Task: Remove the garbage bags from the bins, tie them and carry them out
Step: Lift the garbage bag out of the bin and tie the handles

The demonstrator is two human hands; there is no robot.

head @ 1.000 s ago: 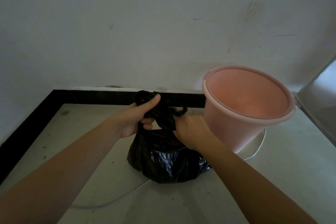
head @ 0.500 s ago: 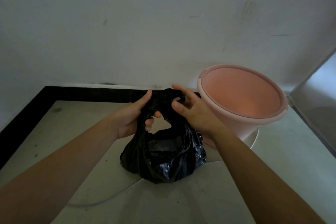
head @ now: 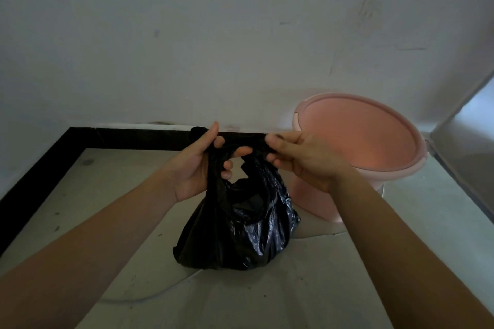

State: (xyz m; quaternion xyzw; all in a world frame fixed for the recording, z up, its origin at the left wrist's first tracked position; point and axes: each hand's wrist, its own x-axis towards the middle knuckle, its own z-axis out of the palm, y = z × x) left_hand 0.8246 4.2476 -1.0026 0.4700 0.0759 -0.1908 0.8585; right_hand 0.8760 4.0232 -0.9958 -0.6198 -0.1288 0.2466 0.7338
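Head view. Black garbage bag [head: 238, 224] out of the bin, in mid-frame in front of the person, just to the left of the pink bin [head: 361, 136]. Bag body full and crumpled, glossy at lower right; base down at floor [head: 320, 288] level, though whether resting or lifted just clear cannot be told.

Left hand [head: 199, 165] closed around the left top flap of the bag, thumb pointing up, fingers curled through the gap beneath. Right hand [head: 302, 160] pinching the right top flap between thumb and curled fingers. Narrow band of black plastic drawn taut between the two hands; open gap visible directly under that band. Both forearms bare, reaching in from the lower corners.

Pink bin tilted toward the camera, without a liner, interior bare, near side partly hidden behind the right hand and forearm.

Behind: scuffed white wall [head: 213, 35] with black skirting [head: 128, 139] along its foot. Thin white cable [head: 149, 298] lying on the floor, running under the bag. Grey panel [head: 467, 163] at the right edge.
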